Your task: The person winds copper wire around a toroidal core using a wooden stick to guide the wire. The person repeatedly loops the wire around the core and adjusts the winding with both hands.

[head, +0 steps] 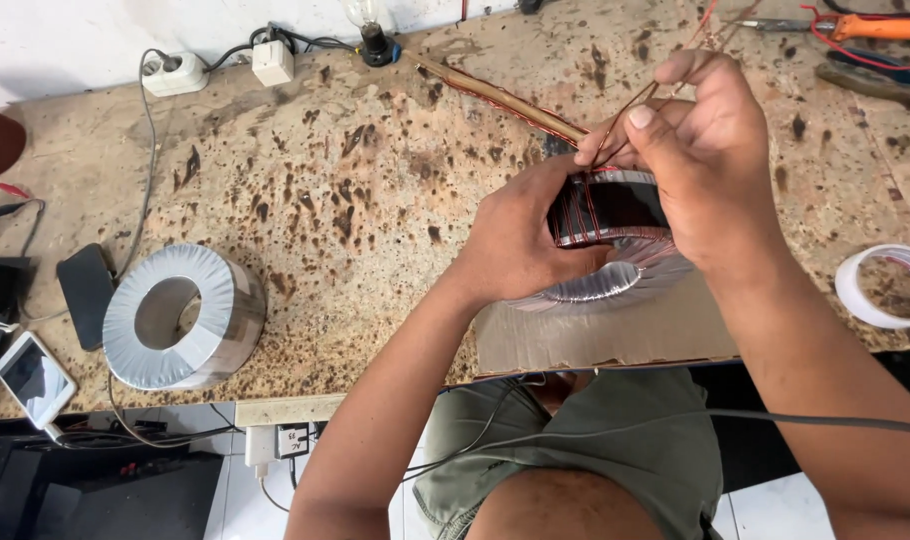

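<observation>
A ring-shaped transformer core (615, 215), dark with copper wire turns on top and silvery below, stands on edge on a piece of cardboard (615, 335). My left hand (520, 240) grips its left side. My right hand (700, 150) wraps over the core's right side and pinches thin copper wire (635, 100) between thumb and fingers above it. A long flat stick wound with copper wire (505, 98) lies behind the core, pointing up-left.
A second, grey-taped ring core (180, 315) sits at the left. A phone (33, 378) and dark device (85, 290) lie near it. Tape roll (890, 285) at right; pliers and tools (875, 40) top right; sockets and bulb (370, 35) along the wall.
</observation>
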